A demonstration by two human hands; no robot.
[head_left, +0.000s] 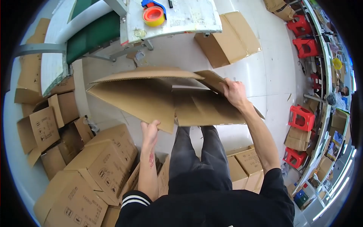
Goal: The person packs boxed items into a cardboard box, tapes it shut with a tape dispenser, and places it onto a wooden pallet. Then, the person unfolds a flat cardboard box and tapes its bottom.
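Stands in dark trousers (198, 160) between printed cartons (104, 168) piled at the left and smaller boxes (255, 162) close at the right. Pinches a near corner of a large, partly folded cardboard box (132, 92) with the left hand (150, 132), thumb and fingers closed on the edge. Grips the upper edge of a flap on the right side with the right hand (233, 92), fingers closed over the board. Holds the box open and tilted just in front of the legs, above the pale tiled floor (270, 81). Faces, farther off, another carton (236, 36) beside a worktop (189, 17) bearing a blue tape dispenser with a yellow-and-red roll (154, 16). Has red stools (301, 117) well apart at the right, along shelving (319, 153).
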